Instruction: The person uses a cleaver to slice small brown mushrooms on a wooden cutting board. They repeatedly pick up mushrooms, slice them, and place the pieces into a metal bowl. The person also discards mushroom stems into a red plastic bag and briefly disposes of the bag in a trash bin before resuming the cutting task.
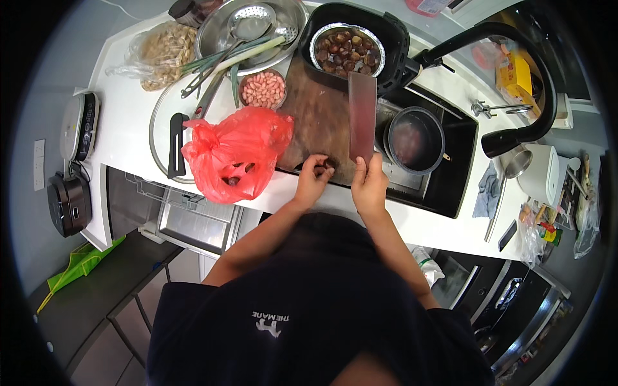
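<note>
My left hand [313, 181] pinches a dark brown chestnut [329, 164] at the near edge of a wooden cutting board [316, 111]. In my right hand [369, 186] is a cleaver [362, 116], its broad blade pointing away from me over the board's right side. The blade is apart from the chestnut. Left of the board, a torn red plastic bag [236, 149] shows dark chestnuts through its holes. Beyond the board, a foil tray [314, 48] of several chestnuts sits inside a black air fryer basket [309, 29].
A dark pot [442, 140] stands in the black sink [466, 159], with a black faucet [545, 87] arching at the right. A bowl of shelled peanuts [263, 90], a glass lid [157, 120], leeks [256, 53] and a steel basin [207, 29] crowd the left. Below, a drawer [193, 222] stands pulled out.
</note>
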{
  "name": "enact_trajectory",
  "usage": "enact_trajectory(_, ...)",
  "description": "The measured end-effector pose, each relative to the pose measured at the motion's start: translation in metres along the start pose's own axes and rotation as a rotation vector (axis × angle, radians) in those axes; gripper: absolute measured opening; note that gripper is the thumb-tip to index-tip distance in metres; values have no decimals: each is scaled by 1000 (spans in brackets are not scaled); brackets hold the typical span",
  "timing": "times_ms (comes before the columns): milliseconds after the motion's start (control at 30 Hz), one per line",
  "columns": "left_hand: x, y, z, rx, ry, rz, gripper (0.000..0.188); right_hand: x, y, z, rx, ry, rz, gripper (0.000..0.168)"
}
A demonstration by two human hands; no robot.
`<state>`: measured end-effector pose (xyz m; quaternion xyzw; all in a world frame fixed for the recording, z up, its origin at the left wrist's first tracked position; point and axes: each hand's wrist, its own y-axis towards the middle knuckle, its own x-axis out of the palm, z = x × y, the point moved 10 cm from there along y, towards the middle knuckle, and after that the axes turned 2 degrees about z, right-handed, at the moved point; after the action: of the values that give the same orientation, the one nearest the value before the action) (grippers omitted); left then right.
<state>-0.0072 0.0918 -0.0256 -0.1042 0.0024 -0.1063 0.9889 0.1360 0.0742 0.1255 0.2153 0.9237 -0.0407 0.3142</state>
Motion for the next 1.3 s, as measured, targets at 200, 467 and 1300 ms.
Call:
enact_trajectory(200,15,-10,-6,-280,-521,-120,41,7,-15,26,0,31,-20,14)
enact_trajectory(467,19,-8,-17,-180,-306,-107,38,31,-22,38,-21,65,-41,15)
enact_trajectory(1300,12,-7,-2,-128,180,84,25,46,-11,58,102,-62,-84,17)
